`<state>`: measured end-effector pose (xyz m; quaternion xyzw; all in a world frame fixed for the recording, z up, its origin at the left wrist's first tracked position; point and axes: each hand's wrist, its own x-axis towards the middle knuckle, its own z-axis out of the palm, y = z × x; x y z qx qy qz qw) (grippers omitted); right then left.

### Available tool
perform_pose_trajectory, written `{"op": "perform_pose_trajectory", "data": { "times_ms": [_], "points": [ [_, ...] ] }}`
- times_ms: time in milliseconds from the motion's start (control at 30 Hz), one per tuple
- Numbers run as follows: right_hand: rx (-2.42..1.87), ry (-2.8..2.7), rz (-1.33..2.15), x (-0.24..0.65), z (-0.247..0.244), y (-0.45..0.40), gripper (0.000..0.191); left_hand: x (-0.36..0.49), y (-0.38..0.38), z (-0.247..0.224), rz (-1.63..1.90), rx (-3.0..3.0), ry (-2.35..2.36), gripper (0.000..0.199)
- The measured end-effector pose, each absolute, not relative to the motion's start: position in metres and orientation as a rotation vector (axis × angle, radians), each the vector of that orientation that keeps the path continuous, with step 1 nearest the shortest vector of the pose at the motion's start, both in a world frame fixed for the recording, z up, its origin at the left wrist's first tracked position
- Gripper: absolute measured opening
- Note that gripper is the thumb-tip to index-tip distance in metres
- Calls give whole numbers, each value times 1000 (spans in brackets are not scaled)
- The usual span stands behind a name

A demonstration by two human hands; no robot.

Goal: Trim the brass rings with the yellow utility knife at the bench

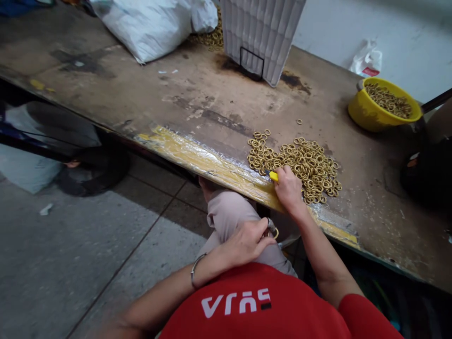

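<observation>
In the head view my right hand [289,189] is closed round a yellow utility knife [273,175]. Its dark tip points left, at the near edge of a pile of brass-coloured rings [307,162] on the table. Low over my lap, in front of the table edge, my left hand [249,239] is closed on a brass ring [276,233], which sticks out past the thumb. A dark band shows at that hand's fingertip. Whether more rings sit inside the left hand is hidden by the fingers.
Yellow tape [208,157] covers part of the front edge of the worn table [141,99]. A yellow bowl [363,110] of rings stands at the right. Farther back are a grey ribbed plastic panel [259,33] and a white sack [148,28]. One ring [299,122] lies apart.
</observation>
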<state>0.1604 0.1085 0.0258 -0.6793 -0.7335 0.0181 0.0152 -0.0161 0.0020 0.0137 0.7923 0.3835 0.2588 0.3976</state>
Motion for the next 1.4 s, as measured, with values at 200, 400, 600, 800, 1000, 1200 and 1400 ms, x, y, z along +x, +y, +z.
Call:
{"op": "perform_pose_trajectory", "data": {
  "times_ms": [200,400,600,800,1000,1200,1400],
  "points": [
    [-2045,-2225,126,163,24,119,17,-16,4,3,590,1976,1005,26],
    [-1644,-1676,1218,176,41,85,29,-21,23,9,992,1471,1187,8],
    [-1372,-1078,1959,169,40,61,40,-21,25,8,1013,1502,1115,15],
    [-1388,-1151,1908,165,37,47,42,-21,19,12,886,1323,1096,19],
    [-1565,-2028,783,166,38,12,21,-18,18,16,873,1053,1014,28],
    [-1865,-2282,381,158,31,1,18,-14,17,17,866,1136,994,29],
    [-2000,-2382,312,154,31,16,20,-21,14,22,901,1334,1128,22]
  ]
}}
